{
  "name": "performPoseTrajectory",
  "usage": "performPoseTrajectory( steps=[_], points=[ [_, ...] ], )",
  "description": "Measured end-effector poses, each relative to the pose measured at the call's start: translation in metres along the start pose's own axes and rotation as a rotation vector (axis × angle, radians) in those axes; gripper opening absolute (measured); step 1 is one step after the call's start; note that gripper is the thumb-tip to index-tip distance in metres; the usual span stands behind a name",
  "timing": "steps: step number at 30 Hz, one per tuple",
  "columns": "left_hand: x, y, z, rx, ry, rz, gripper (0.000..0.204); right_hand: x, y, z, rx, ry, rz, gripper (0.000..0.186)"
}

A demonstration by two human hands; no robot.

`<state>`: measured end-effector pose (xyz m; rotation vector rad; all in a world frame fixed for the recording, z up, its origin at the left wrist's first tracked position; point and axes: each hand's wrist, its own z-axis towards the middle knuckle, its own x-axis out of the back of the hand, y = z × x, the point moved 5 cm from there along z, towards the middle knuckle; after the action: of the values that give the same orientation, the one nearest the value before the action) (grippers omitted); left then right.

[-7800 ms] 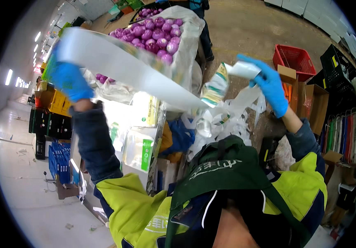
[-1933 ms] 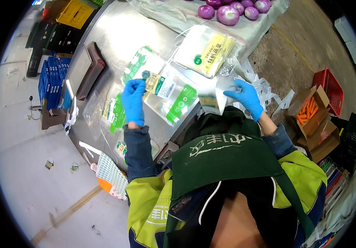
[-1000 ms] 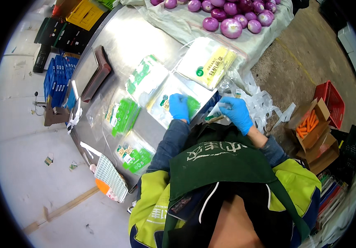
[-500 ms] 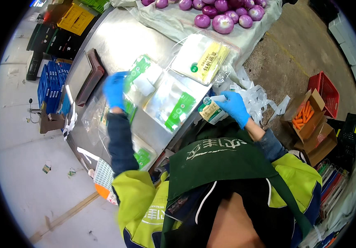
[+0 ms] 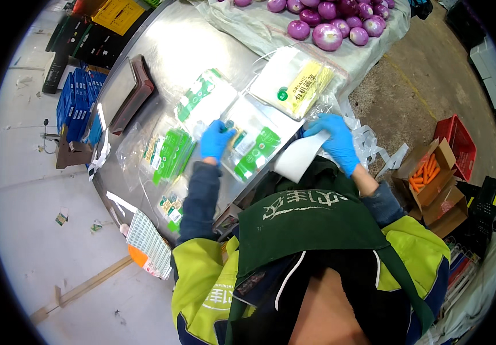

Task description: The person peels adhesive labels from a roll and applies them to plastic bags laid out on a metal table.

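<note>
My left hand [image 5: 216,141], in a blue glove, is over the left edge of a clear plastic bag with a green band [image 5: 254,146]. Its closed fingers are at a small green-and-yellow label [image 5: 237,135] against the bag. My right hand [image 5: 336,141], also gloved in blue, pinches a strip of white label backing [image 5: 301,157] that hangs curled over the table's edge, its blank face showing. Beyond the left hand lies a stack of similar bags [image 5: 203,99]. Nearer the left side, a pile of green-banded bags [image 5: 170,152] and another labelled bag [image 5: 173,201] lie on the table.
The metal table [image 5: 170,43] carries a yellow-and-white printed bag stack [image 5: 294,83], purple onions [image 5: 327,37] on pale cloth and a dark-red-edged tray-like object [image 5: 136,92]. White strips [image 5: 369,144] hang at the right. Carrots [image 5: 425,172] in a carton and a red crate [image 5: 456,146] stand on the floor.
My left hand has come down and right from the far bags to the label on the clear bag. The strip in my right hand has turned from its printed labels to its blank face.
</note>
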<state>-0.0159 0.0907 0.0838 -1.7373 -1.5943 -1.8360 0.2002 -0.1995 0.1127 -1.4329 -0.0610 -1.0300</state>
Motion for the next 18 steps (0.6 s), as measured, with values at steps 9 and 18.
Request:
performPoseTrajectory(
  steps=[9,18],
  points=[
    [-0.082,0.063,-0.029,-0.295,0.384,0.199,0.057,-0.012,-0.025,-0.015,-0.254,-0.179,0.368,0.029],
    [-0.09,0.024,0.018,-0.006,-0.234,-0.231,0.016,-0.01,-0.028,-0.016,0.049,0.034,0.124,0.016]
  ],
)
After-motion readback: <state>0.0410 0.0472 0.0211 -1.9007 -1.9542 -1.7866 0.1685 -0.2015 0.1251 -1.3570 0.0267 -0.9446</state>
